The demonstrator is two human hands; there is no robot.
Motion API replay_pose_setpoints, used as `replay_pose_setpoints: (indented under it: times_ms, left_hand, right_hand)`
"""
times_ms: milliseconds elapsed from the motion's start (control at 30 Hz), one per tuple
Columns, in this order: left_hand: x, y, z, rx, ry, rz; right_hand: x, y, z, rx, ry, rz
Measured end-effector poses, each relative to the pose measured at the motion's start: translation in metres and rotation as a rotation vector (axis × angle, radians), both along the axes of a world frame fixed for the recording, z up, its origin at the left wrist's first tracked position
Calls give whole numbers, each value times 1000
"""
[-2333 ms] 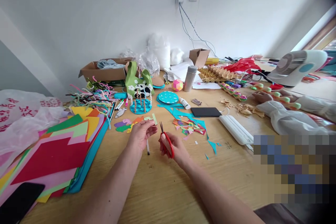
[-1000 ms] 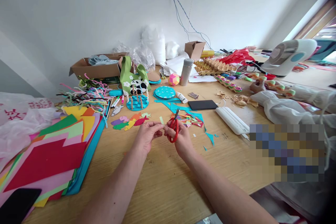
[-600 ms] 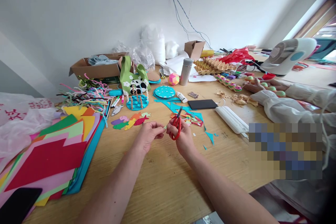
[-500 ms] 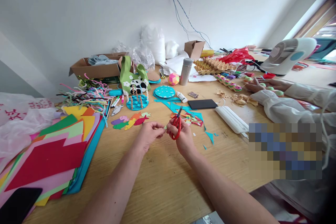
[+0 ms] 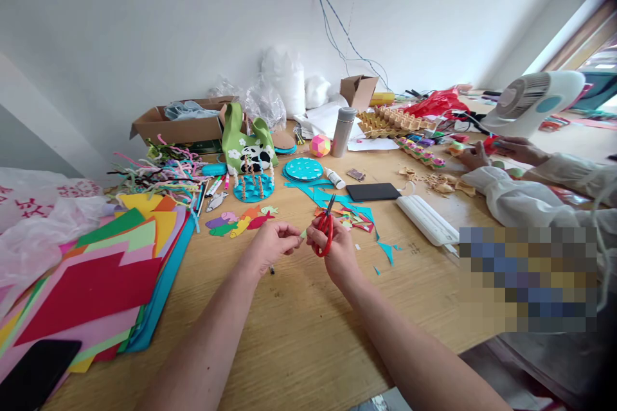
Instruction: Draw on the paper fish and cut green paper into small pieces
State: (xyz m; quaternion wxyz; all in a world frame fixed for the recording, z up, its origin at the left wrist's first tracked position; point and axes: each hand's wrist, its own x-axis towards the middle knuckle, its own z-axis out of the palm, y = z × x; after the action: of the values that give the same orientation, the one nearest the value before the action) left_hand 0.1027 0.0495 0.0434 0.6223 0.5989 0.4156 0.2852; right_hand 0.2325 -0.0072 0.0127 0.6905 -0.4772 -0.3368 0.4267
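Note:
My right hand (image 5: 341, 253) is closed around red-handled scissors (image 5: 324, 243), whose dark blades point up and away from me. A small pale green paper piece (image 5: 303, 234) is pinched in the fingertips of my left hand (image 5: 272, 244); its far end reaches the fingers of my right hand. Both hands hover over the middle of the wooden table (image 5: 299, 334). Just beyond my left hand lie several colored paper fish (image 5: 241, 221). Paper scraps (image 5: 354, 217) are scattered behind the scissors. A small dark pen-like tip (image 5: 272, 270) shows under my left wrist.
Stacked colored sheets (image 5: 91, 289) and a black phone (image 5: 45, 366) lie at left. Further back are a blue disc with posts (image 5: 253, 187), a green panda bag (image 5: 248, 141), a glue bottle (image 5: 334, 178) and a flask (image 5: 344, 131). At right, another person's hands (image 5: 520, 149) handle something red.
My hands hold nearly the same pose, the left slightly lower. A dark pen-like tip now shows by my left wrist. The other person's hands have lifted with a red item.

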Motion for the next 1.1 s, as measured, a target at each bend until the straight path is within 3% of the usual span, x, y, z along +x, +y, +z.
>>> replay_pose_setpoints:
  times_ms: [167,367,500,600,800,967,1100]
  left_hand:
    - [-4,3,-2,-22,55,18]
    - [-3,4,-8,-173,18,-5]
    - [-1,4,-8,-418,-137,-63]
    - [-2,5,-8,-447,-188,-46]
    - [-5,10,-7,-362,-277,52]
    - [-6,14,-7,-207,-340,225]
    - [-6,15,-8,-148,-378,284]
  right_hand:
    - [0,0,-2,27,-74,-82]
    - [-5,-4,-7,152,-432,-216]
    - [-6,-8,-18,232,-687,-160]
    - [-5,-10,-22,249,-753,-137]
    - [-7,-9,-14,164,-575,-74]
    - [-13,-6,-13,-83,-266,210]
    - [-17,-7,-12,-163,-175,358]
